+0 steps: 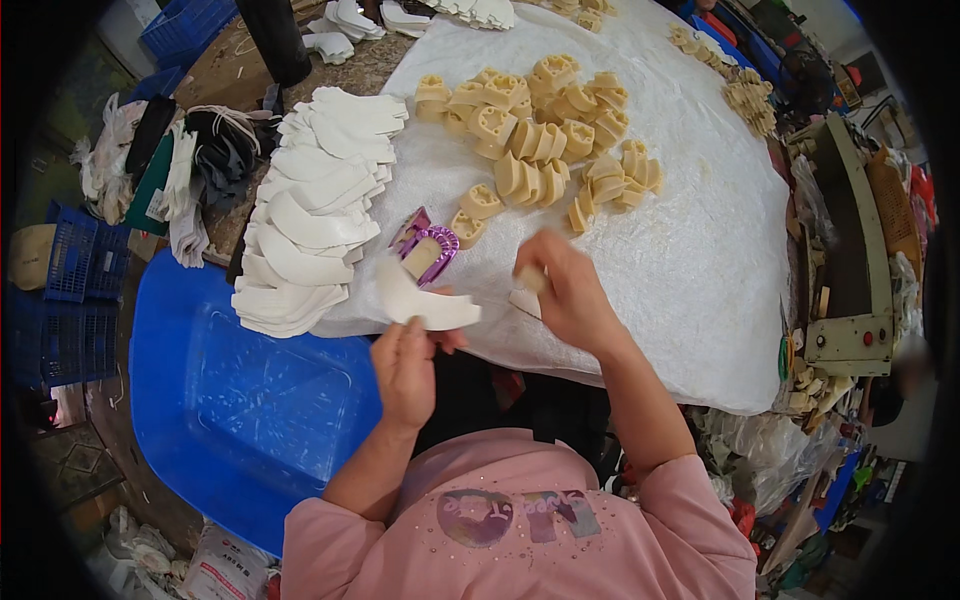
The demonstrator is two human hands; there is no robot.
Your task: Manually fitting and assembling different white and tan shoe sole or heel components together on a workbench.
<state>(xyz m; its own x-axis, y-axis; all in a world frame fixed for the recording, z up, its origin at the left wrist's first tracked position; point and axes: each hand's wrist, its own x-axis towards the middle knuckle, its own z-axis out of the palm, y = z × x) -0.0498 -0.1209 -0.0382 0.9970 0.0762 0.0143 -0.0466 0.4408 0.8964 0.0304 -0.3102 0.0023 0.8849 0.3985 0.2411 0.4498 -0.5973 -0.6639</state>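
Note:
My left hand (405, 375) grips a white curved flat piece (430, 305) by its lower edge, fingers closed. To the right, above the cloth, my right hand (565, 290) is closed, with a small cream-coloured piece (533, 279) showing at its fingertips; its exact kind is blurred. Just beyond the left hand lies a shiny purple arched part (442, 262) on the white cloth (690, 290). Left of it, many similar white curved pieces (310, 225) overlap in a long row. Hollow cream moulded blocks (535, 145) form a loose heap beyond my hands.
A blue plastic tub (260, 430) stands below the table's left edge. A dark post (272, 40) rises at the far left, near hanging gloves and cloths (180, 170). Blue crates (80, 290) stand further left. At right is a greenish metal machine frame (850, 260).

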